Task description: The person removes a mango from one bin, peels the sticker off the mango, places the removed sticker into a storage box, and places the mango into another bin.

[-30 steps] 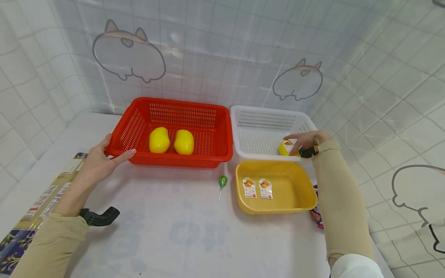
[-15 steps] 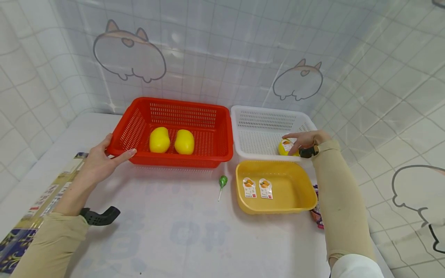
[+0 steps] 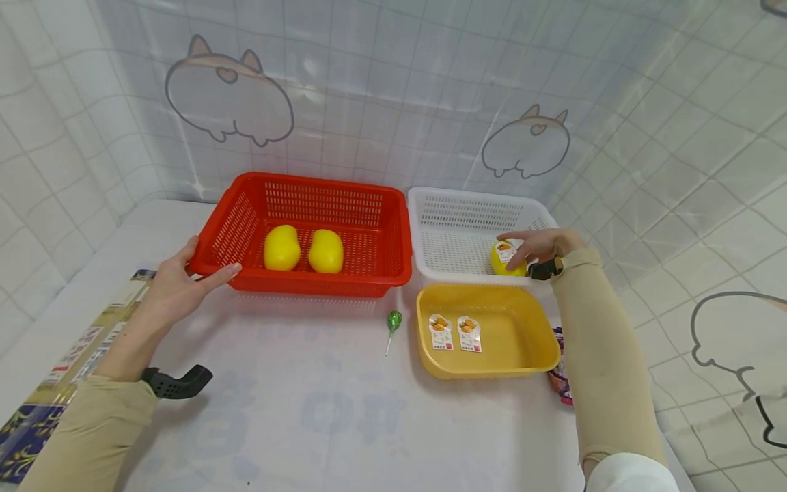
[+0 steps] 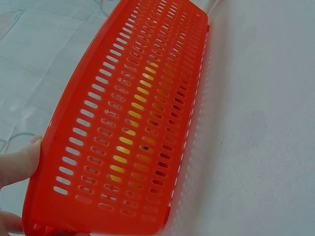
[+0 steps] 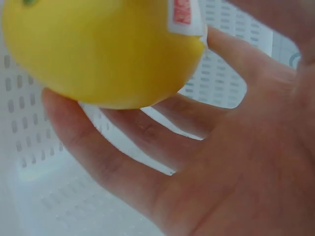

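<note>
Only right-wrist: fruit's green spot

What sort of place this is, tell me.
Probably a staged tabletop set-up: a white table, a cartoon-printed backdrop behind it, and a red basket beside a white basket.

The desk is white with faint bluish print. Side by side along its far edge stand a red basket, toward the far left corner, and a white basket, toward the far right. A yellow tub sits just nearer than the white basket. Left of it lies a green lollipop. A packet, partly hidden, lies near the right edge; a long patterned strip follows the left.
</note>
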`<state>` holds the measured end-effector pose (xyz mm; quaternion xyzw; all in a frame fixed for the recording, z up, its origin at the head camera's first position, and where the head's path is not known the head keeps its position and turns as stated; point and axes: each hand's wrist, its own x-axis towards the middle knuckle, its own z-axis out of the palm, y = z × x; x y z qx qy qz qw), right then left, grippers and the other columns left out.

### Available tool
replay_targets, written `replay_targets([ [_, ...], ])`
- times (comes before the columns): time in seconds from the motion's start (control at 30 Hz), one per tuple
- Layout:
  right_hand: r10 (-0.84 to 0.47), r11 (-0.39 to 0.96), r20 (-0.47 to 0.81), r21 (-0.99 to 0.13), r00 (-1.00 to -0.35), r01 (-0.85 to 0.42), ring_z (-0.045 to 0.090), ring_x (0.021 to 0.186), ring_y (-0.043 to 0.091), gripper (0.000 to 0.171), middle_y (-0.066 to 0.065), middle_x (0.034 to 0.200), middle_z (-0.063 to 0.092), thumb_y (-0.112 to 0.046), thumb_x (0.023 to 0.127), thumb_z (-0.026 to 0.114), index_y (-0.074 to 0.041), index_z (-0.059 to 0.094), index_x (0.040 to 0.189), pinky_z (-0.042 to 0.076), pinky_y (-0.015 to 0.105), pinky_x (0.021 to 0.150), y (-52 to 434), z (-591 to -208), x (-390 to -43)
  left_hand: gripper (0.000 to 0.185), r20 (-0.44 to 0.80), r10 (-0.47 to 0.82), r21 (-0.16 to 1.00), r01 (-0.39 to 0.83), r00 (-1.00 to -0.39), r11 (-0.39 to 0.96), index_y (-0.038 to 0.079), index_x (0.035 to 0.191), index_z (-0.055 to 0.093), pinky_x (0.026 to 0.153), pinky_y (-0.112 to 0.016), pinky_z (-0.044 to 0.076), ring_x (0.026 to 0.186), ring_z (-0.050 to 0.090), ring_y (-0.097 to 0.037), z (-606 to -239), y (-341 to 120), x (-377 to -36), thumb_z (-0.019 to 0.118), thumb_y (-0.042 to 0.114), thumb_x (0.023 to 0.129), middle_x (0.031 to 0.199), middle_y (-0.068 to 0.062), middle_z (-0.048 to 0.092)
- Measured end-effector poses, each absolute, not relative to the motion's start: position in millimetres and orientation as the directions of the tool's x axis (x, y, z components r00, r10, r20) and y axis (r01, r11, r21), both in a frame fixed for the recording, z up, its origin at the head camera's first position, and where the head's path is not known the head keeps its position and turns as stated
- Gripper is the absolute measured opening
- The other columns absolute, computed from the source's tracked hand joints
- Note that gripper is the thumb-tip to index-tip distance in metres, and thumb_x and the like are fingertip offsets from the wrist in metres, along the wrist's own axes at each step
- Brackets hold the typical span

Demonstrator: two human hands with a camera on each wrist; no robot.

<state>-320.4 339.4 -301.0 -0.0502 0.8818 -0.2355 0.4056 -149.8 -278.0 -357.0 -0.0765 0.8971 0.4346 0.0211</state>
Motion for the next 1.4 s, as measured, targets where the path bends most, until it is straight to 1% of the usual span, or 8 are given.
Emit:
replay_targets([
  [0.07,-0.272,0.878,-0.688,-0.463,-0.672,0.118,0.042,0.138,0.043,0.103,0.026,0.164,0.010,-0.031,0.089,0.076,-0.021,0.004,0.162,0.033,0.063,0.114,338,-299,-319,0.111,-0.109,-0.124,0.775,-0.163,-0.986,0.610,0.008,0.157,-0.013,0.104,-0.070,0.038,0.138,0.024,-0.053,-357,-278,-150,0.056,0.064,0.091,0.162,-0.032,0.010],
  [0.2,-0.264,0.864,-0.678,-0.483,-0.686,0.145,0.044,0.134,0.040,0.104,0.026,0.163,0.016,-0.030,0.089,0.076,-0.021,0.004,0.162,0.046,0.052,0.107,335,-298,-317,0.111,-0.109,-0.129,0.777,-0.166,-0.986,0.607,0.008,0.157,-0.013,0.104,-0.070,0.039,0.139,0.023,-0.053,-358,-278,-150,0.056,0.064,0.091,0.162,-0.032,0.010],
  [0.4,-0.262,0.808,-0.668,-0.547,-0.697,0.220,0.048,0.128,0.036,0.103,0.026,0.161,0.020,-0.023,0.090,0.076,-0.022,0.003,0.162,0.054,0.044,0.099,336,-298,-315,0.109,-0.097,-0.115,0.784,-0.147,-0.989,0.604,0.007,0.157,-0.013,0.103,-0.071,0.038,0.140,0.021,-0.055,-358,-278,-151,0.056,0.061,0.093,0.162,-0.033,0.010],
  [0.57,-0.269,0.751,-0.659,-0.600,-0.702,0.275,0.047,0.127,0.037,0.102,0.026,0.161,0.017,-0.016,0.091,0.074,-0.022,0.002,0.162,0.050,0.051,0.104,337,-296,-313,0.108,-0.086,-0.105,0.787,-0.132,-0.991,0.603,0.008,0.158,-0.012,0.102,-0.071,0.039,0.139,0.023,-0.055,-359,-278,-151,0.057,0.060,0.093,0.161,-0.033,0.012],
  [0.77,-0.278,0.716,-0.652,-0.630,-0.705,0.300,0.030,0.141,0.045,0.103,0.028,0.163,-0.003,-0.013,0.090,0.074,-0.023,0.001,0.162,0.041,0.060,0.109,336,-291,-309,0.108,-0.088,-0.107,0.785,-0.135,-0.990,0.605,0.007,0.158,-0.012,0.103,-0.071,0.038,0.139,0.023,-0.055,-359,-278,-151,0.056,0.060,0.093,0.161,-0.033,0.011],
  [0.87,-0.279,0.718,-0.641,-0.633,-0.715,0.288,0.023,0.145,0.047,0.105,0.030,0.163,-0.010,-0.014,0.089,0.076,-0.022,0.001,0.162,0.043,0.060,0.107,335,-289,-307,0.108,-0.092,-0.109,0.784,-0.139,-0.990,0.605,0.008,0.157,-0.012,0.103,-0.072,0.037,0.140,0.021,-0.055,-360,-279,-151,0.056,0.061,0.093,0.162,-0.032,0.009],
  [1.03,-0.273,0.728,-0.621,-0.633,-0.735,0.264,0.019,0.147,0.048,0.106,0.031,0.162,-0.010,-0.016,0.088,0.078,-0.022,0.002,0.162,0.047,0.058,0.105,332,-285,-304,0.108,-0.091,-0.106,0.783,-0.137,-0.990,0.607,0.008,0.158,-0.012,0.102,-0.071,0.039,0.140,0.022,-0.055,-361,-279,-151,0.056,0.061,0.093,0.162,-0.033,0.010],
  [1.4,-0.258,0.734,-0.560,-0.643,-0.787,0.217,0.034,0.139,0.045,0.104,0.033,0.162,-0.003,-0.018,0.088,0.077,-0.024,0.003,0.162,0.046,0.058,0.105,326,-277,-295,0.109,-0.092,-0.110,0.784,-0.140,-0.990,0.605,0.008,0.157,-0.013,0.103,-0.071,0.039,0.140,0.022,-0.055,-360,-279,-152,0.056,0.062,0.093,0.162,-0.032,0.009],
])
